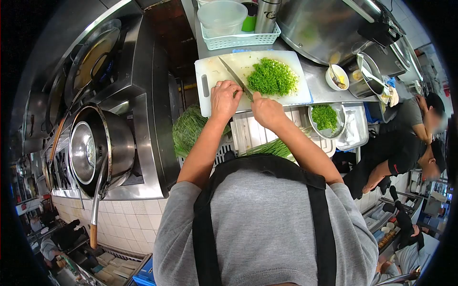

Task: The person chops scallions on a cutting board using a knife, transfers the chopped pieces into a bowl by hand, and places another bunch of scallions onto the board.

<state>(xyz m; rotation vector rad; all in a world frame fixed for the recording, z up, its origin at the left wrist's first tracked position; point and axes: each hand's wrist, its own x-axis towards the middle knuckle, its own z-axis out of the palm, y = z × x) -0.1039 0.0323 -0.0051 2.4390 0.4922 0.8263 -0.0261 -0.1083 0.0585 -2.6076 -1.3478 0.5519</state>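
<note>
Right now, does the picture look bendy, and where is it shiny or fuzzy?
Head view: yes, bendy, the stove curving at left, corners black; head view: glare on the large steel vessel, upper right; head view: fuzzy patches over two people's faces, far right, but the knife and chopped scallions look clear.

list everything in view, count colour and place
cutting board: 1, white, top centre
knife: 1, silver, over board
chopped heap: 1, green, on board
bowl of greens: 1, greyish, below board
basket: 1, pale turquoise, beyond board
tubs: at least 1, clear, in basket
tumbler: 1, silver, in basket
pots: at least 3, silver, upper right and left
small bowl: 1, white, right of board
stalks: several, green, below board
tray: 1, whitish, below board
leafy bundle: 1, green, left of tray
stove: 1, silver, left
other people: several, grey and black, right
straps: 2, black, over grey shirt
left hand: 1, bare, by knife
right hand: 1, bare, gripping knife
</note>
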